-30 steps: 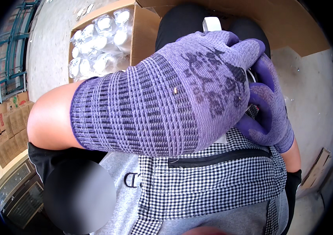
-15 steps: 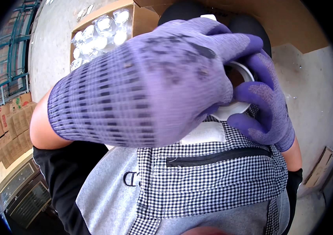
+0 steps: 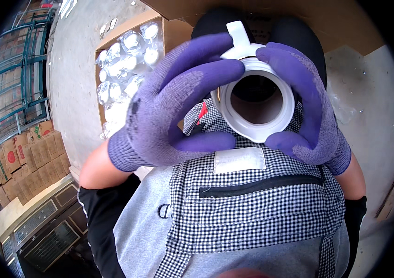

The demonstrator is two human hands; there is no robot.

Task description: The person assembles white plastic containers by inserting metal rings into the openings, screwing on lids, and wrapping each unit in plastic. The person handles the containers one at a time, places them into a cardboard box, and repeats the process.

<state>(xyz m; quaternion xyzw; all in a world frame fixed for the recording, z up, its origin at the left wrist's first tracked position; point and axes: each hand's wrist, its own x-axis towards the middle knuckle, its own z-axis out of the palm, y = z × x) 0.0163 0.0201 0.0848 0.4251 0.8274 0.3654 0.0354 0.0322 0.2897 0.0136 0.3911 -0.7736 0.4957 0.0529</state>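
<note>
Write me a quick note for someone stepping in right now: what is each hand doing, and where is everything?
Left hand, in a purple knit glove: fingers across the top left of the white plastic ring-shaped fitting, thumb under it.
Right hand, same glove: grips the fitting's right side, thumb at its lower rim.
The fitting is held up over the black-and-white checked apron, open bore facing the camera, a white tab sticking out on top.
Open cardboard box of white parts in clear bags sits on the floor to the left.
Done: one fitting in hand. Left: bagged parts fill the box.

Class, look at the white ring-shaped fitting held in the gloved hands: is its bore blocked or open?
Open: the white fitting shows dark space straight through its round bore.
</note>
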